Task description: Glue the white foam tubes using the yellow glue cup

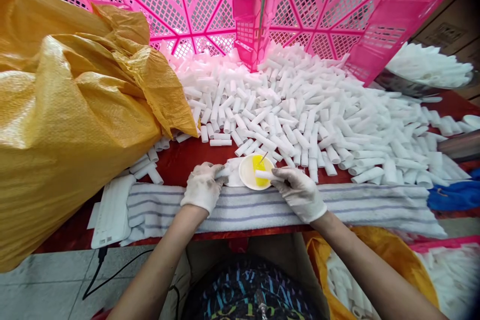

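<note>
On the red table, w/ the little dish as landmark:
dish: small white dish (257,172) w/ yellow stuff in it, sits at the table's (187,157) near edge, just past the striped towel (240,205)
right hand: gloved right hand (300,191) just right of the dish, fingers pinching a white tube (267,175) that lies across the dish rim
left hand: gloved left hand (203,187) just left of the dish, fingers curled tight round another white piece (224,172), can't tell exactly what it is
tube pile: big heap of white tubes (300,110) behind the dish
crates: pink crates (300,15) behind that heap
sack: yellow sack (71,110) well left of the dish
</note>
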`<state>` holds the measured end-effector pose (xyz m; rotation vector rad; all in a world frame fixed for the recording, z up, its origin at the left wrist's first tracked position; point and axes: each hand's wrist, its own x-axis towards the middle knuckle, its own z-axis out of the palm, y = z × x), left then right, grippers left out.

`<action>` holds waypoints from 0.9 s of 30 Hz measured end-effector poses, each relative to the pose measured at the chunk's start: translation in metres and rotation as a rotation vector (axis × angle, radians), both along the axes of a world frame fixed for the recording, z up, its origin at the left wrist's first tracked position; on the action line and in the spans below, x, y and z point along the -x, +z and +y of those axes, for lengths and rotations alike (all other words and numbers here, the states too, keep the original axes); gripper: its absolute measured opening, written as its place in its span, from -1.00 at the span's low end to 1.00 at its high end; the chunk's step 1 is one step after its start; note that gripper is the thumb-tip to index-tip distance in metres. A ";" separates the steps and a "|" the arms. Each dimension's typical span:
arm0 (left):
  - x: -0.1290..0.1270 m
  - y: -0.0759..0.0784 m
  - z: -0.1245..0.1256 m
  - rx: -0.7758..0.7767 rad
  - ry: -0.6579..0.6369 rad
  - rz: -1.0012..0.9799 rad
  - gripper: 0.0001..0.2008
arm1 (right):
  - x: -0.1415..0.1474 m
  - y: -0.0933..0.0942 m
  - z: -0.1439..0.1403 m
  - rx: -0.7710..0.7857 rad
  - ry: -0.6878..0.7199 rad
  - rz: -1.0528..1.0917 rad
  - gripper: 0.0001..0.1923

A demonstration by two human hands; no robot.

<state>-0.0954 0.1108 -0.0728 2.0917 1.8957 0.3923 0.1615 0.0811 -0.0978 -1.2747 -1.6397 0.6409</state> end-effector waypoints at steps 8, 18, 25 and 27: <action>-0.002 0.001 0.000 -0.109 0.013 -0.234 -0.79 | 0.003 0.014 -0.002 0.158 0.006 0.068 -0.80; -0.030 0.020 -0.013 0.245 0.163 -1.118 -0.61 | 0.001 0.040 -0.020 0.319 -0.128 0.452 -0.66; -0.050 0.034 -0.029 0.238 -0.017 -1.155 -0.69 | 0.019 0.066 -0.016 0.429 -0.095 0.722 -0.62; -0.053 0.034 -0.035 0.213 -0.090 -1.070 -0.75 | 0.025 0.072 -0.017 0.433 -0.058 0.747 -0.62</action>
